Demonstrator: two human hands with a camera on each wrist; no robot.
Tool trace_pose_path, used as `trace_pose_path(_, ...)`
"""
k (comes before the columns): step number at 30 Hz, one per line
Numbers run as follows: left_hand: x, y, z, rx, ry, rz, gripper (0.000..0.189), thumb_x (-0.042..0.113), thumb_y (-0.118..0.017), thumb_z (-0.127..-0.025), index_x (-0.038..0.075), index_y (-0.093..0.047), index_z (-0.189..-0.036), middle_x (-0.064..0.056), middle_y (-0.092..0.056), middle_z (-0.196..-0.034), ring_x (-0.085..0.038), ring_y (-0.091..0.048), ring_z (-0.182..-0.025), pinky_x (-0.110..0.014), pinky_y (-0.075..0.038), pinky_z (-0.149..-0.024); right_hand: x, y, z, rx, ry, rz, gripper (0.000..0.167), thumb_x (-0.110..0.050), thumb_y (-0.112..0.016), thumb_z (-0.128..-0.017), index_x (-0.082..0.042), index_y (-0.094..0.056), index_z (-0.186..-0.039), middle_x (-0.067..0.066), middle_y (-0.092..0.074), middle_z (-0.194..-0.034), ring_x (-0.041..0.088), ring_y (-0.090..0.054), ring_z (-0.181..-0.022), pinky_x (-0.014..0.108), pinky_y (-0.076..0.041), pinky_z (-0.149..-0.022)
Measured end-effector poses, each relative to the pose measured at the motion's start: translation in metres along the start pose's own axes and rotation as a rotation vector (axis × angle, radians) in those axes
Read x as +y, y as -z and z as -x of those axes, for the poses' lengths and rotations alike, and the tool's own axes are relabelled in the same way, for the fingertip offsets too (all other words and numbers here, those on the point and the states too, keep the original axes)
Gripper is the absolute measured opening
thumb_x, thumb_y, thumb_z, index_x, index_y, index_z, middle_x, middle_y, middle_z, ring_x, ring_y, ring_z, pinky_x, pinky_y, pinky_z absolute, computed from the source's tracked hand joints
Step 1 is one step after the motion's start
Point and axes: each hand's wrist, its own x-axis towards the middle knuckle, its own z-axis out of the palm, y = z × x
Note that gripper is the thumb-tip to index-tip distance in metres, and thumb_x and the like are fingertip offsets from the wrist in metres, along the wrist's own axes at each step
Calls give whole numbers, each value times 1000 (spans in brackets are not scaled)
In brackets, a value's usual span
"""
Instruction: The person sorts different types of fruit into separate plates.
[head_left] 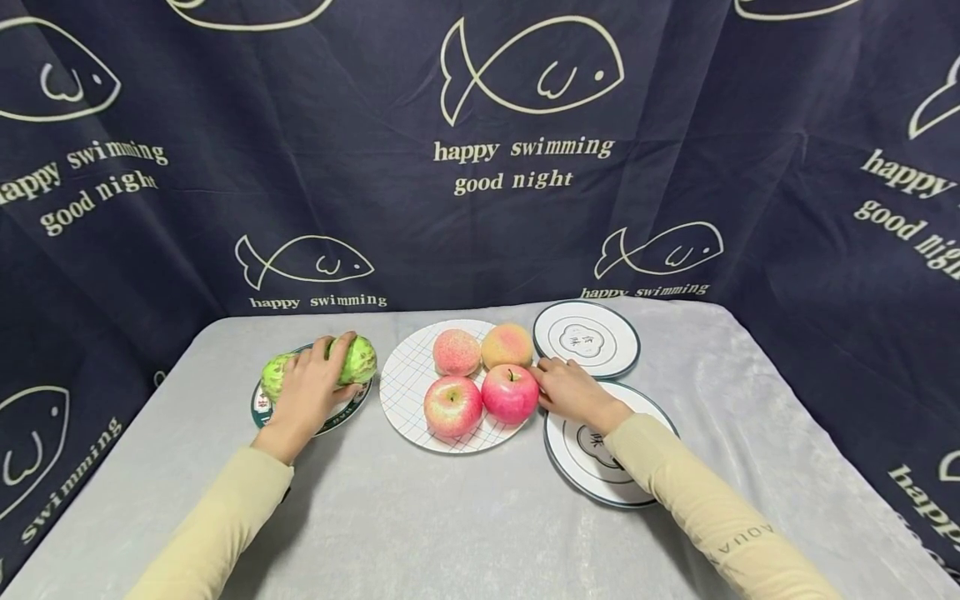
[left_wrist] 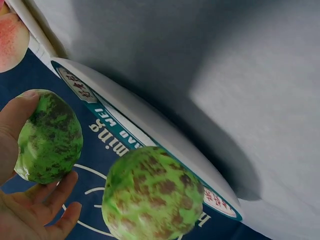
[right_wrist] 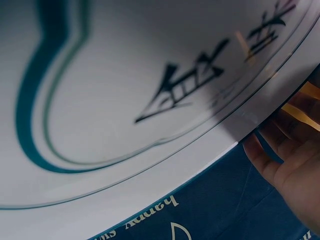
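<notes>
My left hand [head_left: 309,385] holds a green, brown-blotched custard apple [head_left: 358,360], thumb on one side and fingers on the other. A second custard apple [left_wrist: 152,194] sits beside it at the patterned plate [head_left: 347,417] with the dark green rim. In the head view, my right hand [head_left: 573,390] is at the right side of a red apple [head_left: 510,394], over the edge of a white plate [head_left: 573,479]. Its fingers [right_wrist: 260,155] look loosely bent in the right wrist view. Whether they touch the apple is hidden.
A checked white plate [head_left: 405,392] in the middle carries the red apple, another apple [head_left: 453,407] and two peaches [head_left: 456,352]. Behind the right hand lies another white plate [head_left: 551,333] with a dark rim. Grey cloth [head_left: 420,525] covers the table; a dark printed curtain [head_left: 525,250] hangs behind.
</notes>
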Motion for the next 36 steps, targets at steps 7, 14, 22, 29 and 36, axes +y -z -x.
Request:
trace_pose_path(7,-5,3,6,2,-10,-11,81,30,-80,-67,13,-36,-133,-24,-51,-115,-44,-55,-96,-55,-40,-79,1,-1,-1,4,3,2,33,-22,-62,-83,-9,-60,-113,10,-58,-98,28,-57,-94,55,-44,-86)
trace_pose_path(14,-10,-1,12,52,-39,-24,80,27,-82,-64,11,-40,-130,-23,-54,-109,-42,-55,-96,-53,-41,-76,1,-2,-1,4,4,7,31,-21,-62,-83,-9,-60,-112,9,-58,-97,28,-57,-93,55,-44,-85)
trace_pose_path(22,-13,-3,18,46,-35,-37,80,28,-83,-62,13,-42,-129,-23,-54,-108,-41,-55,-98,-53,-41,-76,1,-3,-1,-2,-3,5,32,-22,-62,-83,-9,-60,-113,10,-58,-100,28,-57,-96,56,-44,-87)
trace_pose_path(29,-15,-5,19,40,-38,-55,80,28,-83,-62,13,-42,-129,-22,-55,-107,-40,-55,-97,-52,-39,-76,0,-2,0,-15,-11,12,31,-21,-61,-83,-9,-59,-112,10,-58,-101,28,-56,-96,56,-44,-86)
trace_pose_path(36,-16,-6,19,58,-52,-74,81,29,-84,-59,12,-44,-128,-22,-56,-106,-40,-55,-96,-52,-39,-76,1,-2,0,-19,-12,9,33,-21,-61,-84,-9,-59,-114,11,-58,-103,28,-56,-98,55,-44,-87)
